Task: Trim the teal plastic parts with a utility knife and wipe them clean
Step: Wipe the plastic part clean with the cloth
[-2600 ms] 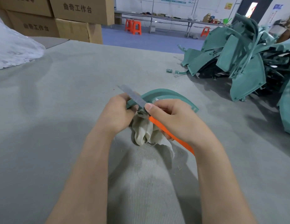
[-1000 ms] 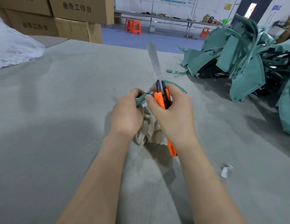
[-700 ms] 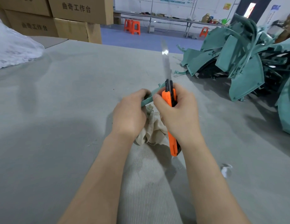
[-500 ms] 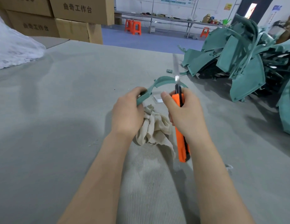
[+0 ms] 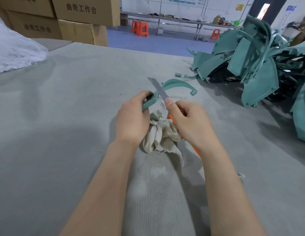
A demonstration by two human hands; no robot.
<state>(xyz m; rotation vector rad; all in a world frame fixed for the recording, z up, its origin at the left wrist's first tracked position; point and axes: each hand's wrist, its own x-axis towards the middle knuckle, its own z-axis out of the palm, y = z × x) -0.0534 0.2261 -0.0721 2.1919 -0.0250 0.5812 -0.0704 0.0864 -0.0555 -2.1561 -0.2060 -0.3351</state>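
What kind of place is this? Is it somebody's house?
Most likely a factory or workshop, not a house. A big pile of teal plastic parts lies nearby, cardboard boxes are stacked behind, and a long workbench with orange stools stands at the back.

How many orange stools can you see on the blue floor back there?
3. Two orange stools stand side by side by the long table's left end; a third stool farther right. The pile of teal parts may hide more.

Left hand (image 5: 131,120) and right hand (image 5: 191,124), fingers curled
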